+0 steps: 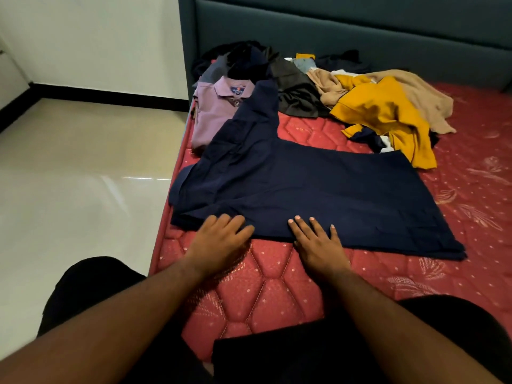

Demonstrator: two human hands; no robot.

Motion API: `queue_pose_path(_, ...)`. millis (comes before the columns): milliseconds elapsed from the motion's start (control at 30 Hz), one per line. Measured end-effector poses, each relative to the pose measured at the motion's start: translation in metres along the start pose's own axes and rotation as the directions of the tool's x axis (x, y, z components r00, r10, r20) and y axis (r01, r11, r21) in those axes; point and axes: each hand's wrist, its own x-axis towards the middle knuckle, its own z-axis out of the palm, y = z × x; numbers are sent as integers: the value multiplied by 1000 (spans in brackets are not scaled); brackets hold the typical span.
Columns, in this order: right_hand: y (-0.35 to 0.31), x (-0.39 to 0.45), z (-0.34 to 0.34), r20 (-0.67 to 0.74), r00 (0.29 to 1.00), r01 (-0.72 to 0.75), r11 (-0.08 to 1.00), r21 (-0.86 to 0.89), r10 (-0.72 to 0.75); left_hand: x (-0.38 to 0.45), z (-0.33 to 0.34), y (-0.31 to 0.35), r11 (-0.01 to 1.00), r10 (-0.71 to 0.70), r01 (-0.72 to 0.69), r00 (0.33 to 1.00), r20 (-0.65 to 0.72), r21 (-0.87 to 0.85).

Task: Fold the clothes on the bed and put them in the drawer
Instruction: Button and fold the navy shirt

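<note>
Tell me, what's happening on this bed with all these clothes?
A person is folding laundry. Both hands, the left hand and the right hand, lie flat on the near edge of a navy garment spread on the red mattress. A purple polo shirt lies folded beside it, and a heap of unfolded clothes waits near the headboard. No drawer is in view.

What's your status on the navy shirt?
Both hands, left and right, flat on navy shirt near edge. Shirt spread on mattress. Unfolded pile behind.
</note>
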Motion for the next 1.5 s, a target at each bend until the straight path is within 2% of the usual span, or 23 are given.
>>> queue_pose_path(133,2,1,-9,10,999,-42,994,100,42,26,13,0,992,76,-86,991,112,89)
queue_pose_path(233,3,-2,-7,41,999,-1,998,61,-1,33,19,-16,975,195,-208,967,162,72)
queue_pose_path(300,3,-1,-5,49,999,11,999,34,-12,35,20,-24,977,212,-211,970,120,-19)
queue_pose_path(367,3,1,-4,33,999,13,1000,27,-14,40,17,-29,983,155,-151,988,26,-106)
queue_pose_path(433,4,3,-3,2,1000,-2,999,32,2,43,14,-28,981,152,-155,988,-34,-118)
queue_pose_path(500,7,3,-2,-13,999,-29,999,25,29,39,15,-26,977,211,-212,977,-35,-27)
queue_pose_path(600,6,2,-2,10,1000,-26,1000,-7,26,24,18,-17,964,217,-224,974,61,141)
queue_pose_path(700,1,0,0,19,999,-39,999,-34,39,23,11,10,942,212,-249,962,174,225)
queue_pose_path(767,-2,-2,-3,-15,998,-62,996,-67,61,32,1,25,967,60,-125,958,279,221)
queue_pose_path(800,-3,-4,-5,-54,996,-76,992,-103,71,36,0,28,987,-84,33,943,323,159)
queue_pose_path(833,-3,-7,-6,-98,991,-102,984,-145,88,38,-3,28,963,-265,267,901,344,42)
queue_pose_path(867,-1,-11,-8,-138,983,-144,974,-174,121,39,-4,28,874,-413,475,837,358,-102)
queue_pose_path(900,2,-14,-10,-152,973,-199,964,-175,174,38,-2,27,759,-501,587,803,324,-283)
queue_pose_path(967,18,-18,-11,-132,937,-338,936,-96,324,38,2,28,602,-570,575,795,207,-554)
queue_pose_path(1067,46,-21,-16,-83,863,-495,867,56,498,37,8,29,565,-549,516,818,174,-644)
queue_pose_path(1167,68,-20,-13,-97,872,-445,860,249,479,29,10,27,639,-456,531,844,282,-556)
queue_pose_path(1233,78,-17,-9,-77,899,-373,844,385,432,24,12,23,669,-434,562,827,359,-486)
queue_pose_path(1300,86,-16,-3,-11,894,-387,783,486,449,21,15,22,688,-452,599,795,405,-409)
queue_pose_path(1400,95,-13,2,71,836,-493,689,532,543,21,16,27,736,-485,623,758,436,-265)
queue_pose_path(1500,99,-15,6,98,763,-606,654,453,639,16,19,25,759,-520,627,747,414,-178)
